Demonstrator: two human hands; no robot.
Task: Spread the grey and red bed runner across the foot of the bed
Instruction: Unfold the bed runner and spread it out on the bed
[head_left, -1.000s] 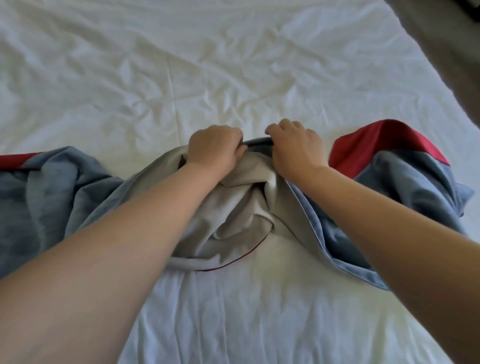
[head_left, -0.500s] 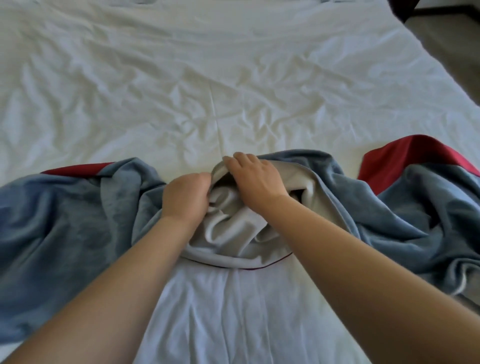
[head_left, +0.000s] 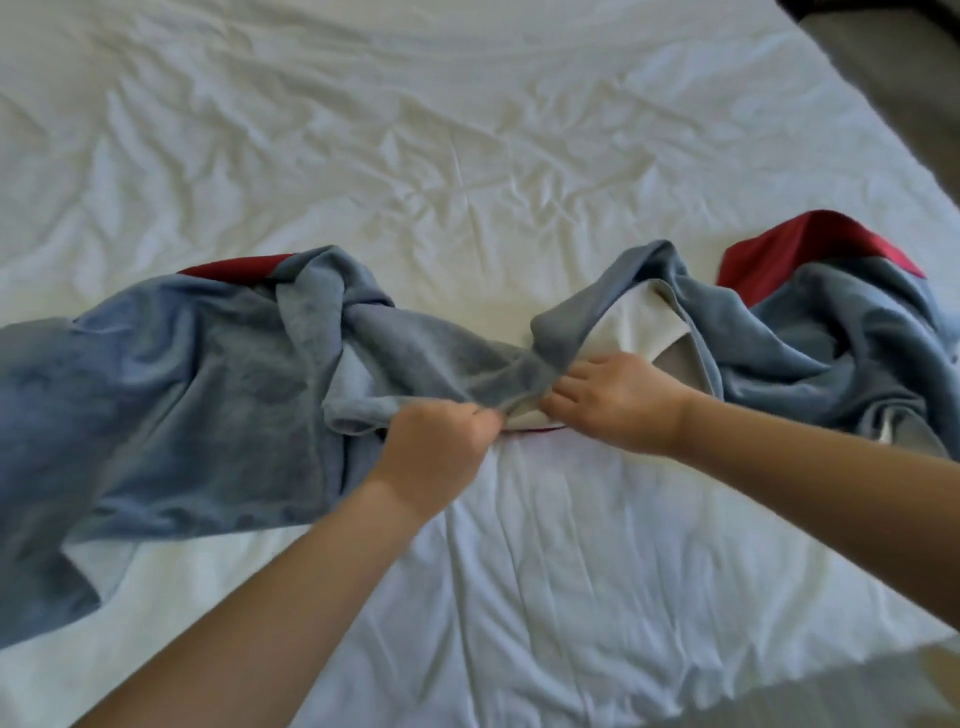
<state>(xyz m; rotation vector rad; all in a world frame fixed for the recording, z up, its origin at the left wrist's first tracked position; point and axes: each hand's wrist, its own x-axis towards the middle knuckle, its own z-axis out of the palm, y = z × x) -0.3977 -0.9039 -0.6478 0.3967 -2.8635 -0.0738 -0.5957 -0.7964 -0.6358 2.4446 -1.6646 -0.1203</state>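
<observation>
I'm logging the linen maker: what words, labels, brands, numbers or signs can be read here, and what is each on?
None: no readable text shows anywhere.
Runner: plain grey and red cloth with a pale lining, no tag in view.
Sheet: plain white, creased, unmarked.
The left hand and right hand grip the runner's bunched middle, so folds there could hide a label.

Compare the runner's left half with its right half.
The left half shows mostly grey, with only a thin red sliver at its far edge; the right half has a bigger red flap. The right half is folded back, baring pale lining; the left half bares far less. Both lie bunched, not spread flat.
</observation>
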